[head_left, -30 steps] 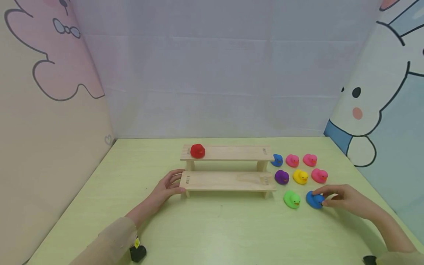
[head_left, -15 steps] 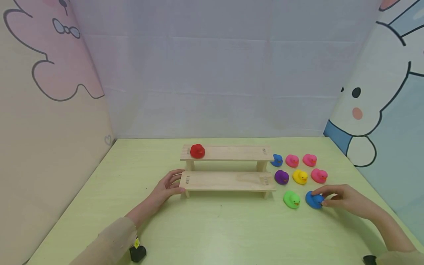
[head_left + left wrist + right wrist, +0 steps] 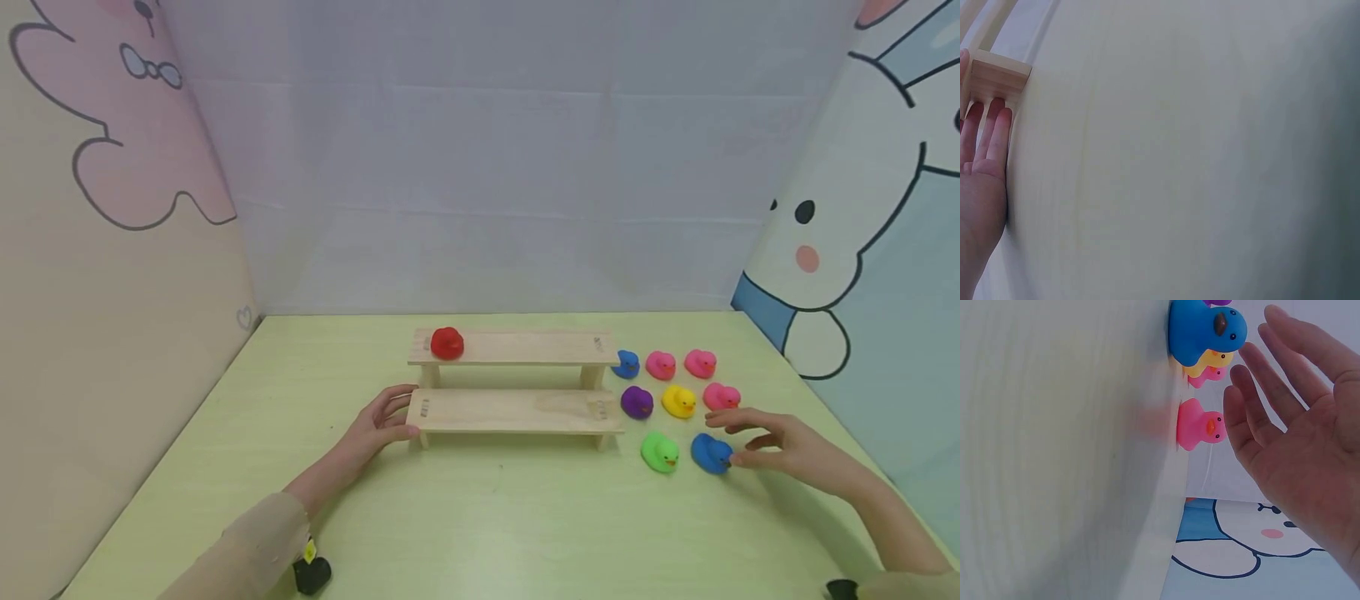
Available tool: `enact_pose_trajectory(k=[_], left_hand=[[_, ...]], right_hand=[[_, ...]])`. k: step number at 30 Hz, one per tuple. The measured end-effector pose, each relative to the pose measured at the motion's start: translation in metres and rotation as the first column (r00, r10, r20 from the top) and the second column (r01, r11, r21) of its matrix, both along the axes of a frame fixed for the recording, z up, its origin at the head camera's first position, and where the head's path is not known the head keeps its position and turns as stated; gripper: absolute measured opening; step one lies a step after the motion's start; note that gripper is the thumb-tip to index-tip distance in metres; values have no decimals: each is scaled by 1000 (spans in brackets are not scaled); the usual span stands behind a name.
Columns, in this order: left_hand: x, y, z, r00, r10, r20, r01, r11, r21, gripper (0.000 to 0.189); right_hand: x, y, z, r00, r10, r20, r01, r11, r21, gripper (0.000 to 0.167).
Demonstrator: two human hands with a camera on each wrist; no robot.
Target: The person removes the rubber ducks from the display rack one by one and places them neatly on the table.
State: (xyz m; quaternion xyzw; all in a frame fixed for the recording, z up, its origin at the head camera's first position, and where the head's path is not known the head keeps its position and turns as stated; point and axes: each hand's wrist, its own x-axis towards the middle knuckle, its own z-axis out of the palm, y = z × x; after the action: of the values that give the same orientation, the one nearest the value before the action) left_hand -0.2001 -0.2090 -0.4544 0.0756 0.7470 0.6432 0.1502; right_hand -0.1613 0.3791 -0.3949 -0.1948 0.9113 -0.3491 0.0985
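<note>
My left hand (image 3: 384,417) touches the left end of the lower plank of a two-tier wooden stand (image 3: 517,410). In the left wrist view its straight fingers (image 3: 999,134) reach the underside of the plank's end (image 3: 1000,72). A red rubber duck (image 3: 447,343) sits at the left end of the upper plank. My right hand (image 3: 795,450) hovers with spread fingers just right of a blue rubber duck (image 3: 711,453), its thumb tip right by the duck's beak. In the right wrist view the palm faces this duck (image 3: 1200,331), with nothing held.
Left of the near blue duck stands a green duck (image 3: 660,452). Behind are purple (image 3: 637,402), yellow (image 3: 678,402) and pink (image 3: 722,397) ducks, then another blue one (image 3: 626,364) and two pink ones (image 3: 661,365). Cartoon-printed walls flank the table (image 3: 480,533).
My right hand's fingers have lifted and spread away from the near blue duck, which they touched before. The duck stays where it was. My left hand has not moved.
</note>
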Motion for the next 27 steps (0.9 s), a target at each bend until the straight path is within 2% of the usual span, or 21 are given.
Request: enact_pose_trajectory(k=[5,8,15,18,21,27], left_hand=[[1,0,0,1000,-2,1,2,1000,12,67],[0,0,1,1000,-2,-2,2,1000,18,68],[0,0,1,1000,-15,-18,16,999,29,69],[1,0,1,1000,-15,-21,15,1000,22,69],[1,0,1,1000,-11,-17,12,1000,26,69],[3,0,2,1000,-16,-27,18,999,45,70]], right_hand=[[-2,-1,2,1000,11,-18,-10,1000,18,43],[-2,-6,4,999,-19,-30,20,999,26,43],[-6,-33,14,981,-59,-187,67,997,38,35],[-12,-49,18,976,-101,-195,112,993,47,35],[-17,-66,21,968,-129,-214,135,991,12,35],[-29,-101,22,942,-136,-307,117,990,-79,35]])
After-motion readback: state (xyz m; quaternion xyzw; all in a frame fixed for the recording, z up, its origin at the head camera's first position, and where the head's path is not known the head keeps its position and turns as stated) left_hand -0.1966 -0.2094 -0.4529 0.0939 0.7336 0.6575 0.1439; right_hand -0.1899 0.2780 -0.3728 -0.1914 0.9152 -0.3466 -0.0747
